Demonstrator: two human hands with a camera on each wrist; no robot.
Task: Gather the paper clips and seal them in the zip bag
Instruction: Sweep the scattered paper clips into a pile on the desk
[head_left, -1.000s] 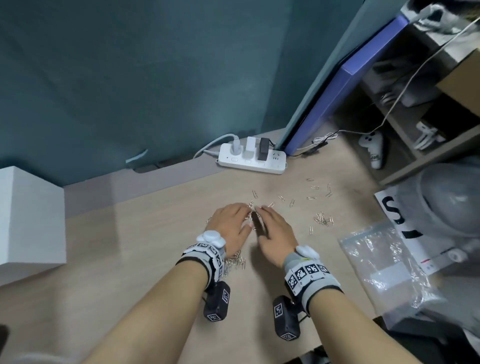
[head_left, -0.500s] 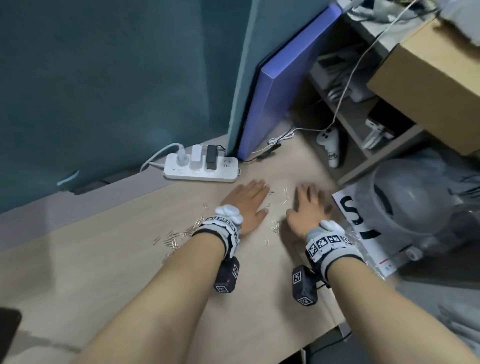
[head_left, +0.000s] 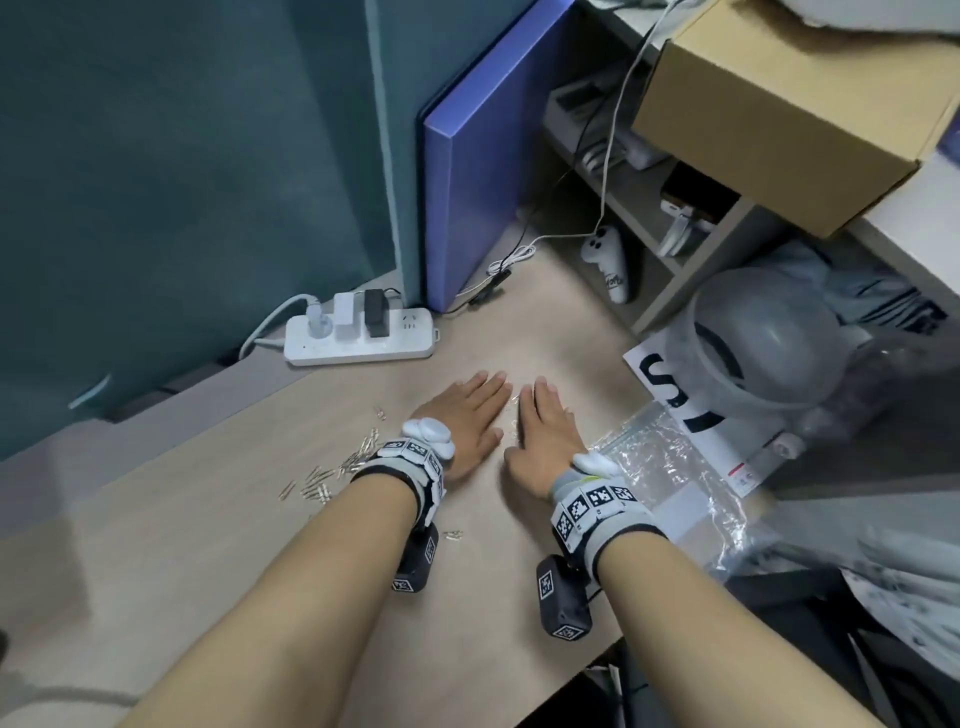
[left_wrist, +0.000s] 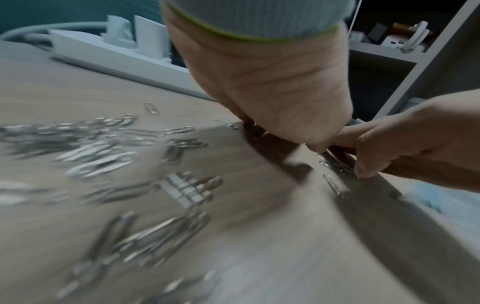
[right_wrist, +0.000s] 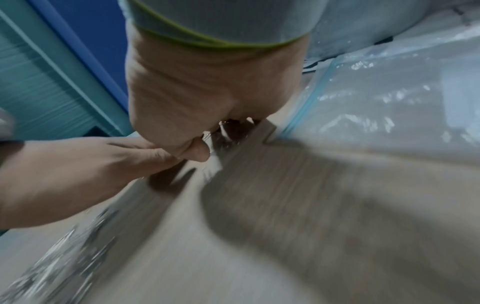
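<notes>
Small silver paper clips lie on the wooden desk (head_left: 208, 545). A loose pile of paper clips (head_left: 332, 473) sits left of my left wrist, blurred in the left wrist view (left_wrist: 103, 154). My left hand (head_left: 475, 410) and right hand (head_left: 543, 421) lie palm down, side by side, fingers straight, with a few clips (head_left: 514, 415) squeezed in the narrow gap between them (left_wrist: 335, 164). The clear zip bag (head_left: 670, 478) lies flat just right of my right wrist, its blue-edged mouth (right_wrist: 306, 105) beside the right palm. One stray clip (head_left: 452, 535) lies by my left wrist camera.
A white power strip (head_left: 358, 338) stands at the back against the teal partition. A blue board (head_left: 467, 156) leans in the corner. On the right are a shelf with a cardboard box (head_left: 789, 104), a white controller (head_left: 613, 265) and a grey plastic container (head_left: 763, 338).
Both hands moved right from the left pile, spread apart over the scattered clips, then closed together, sweeping clips between them. The view swung right; the bag now shows beside my right wrist.
</notes>
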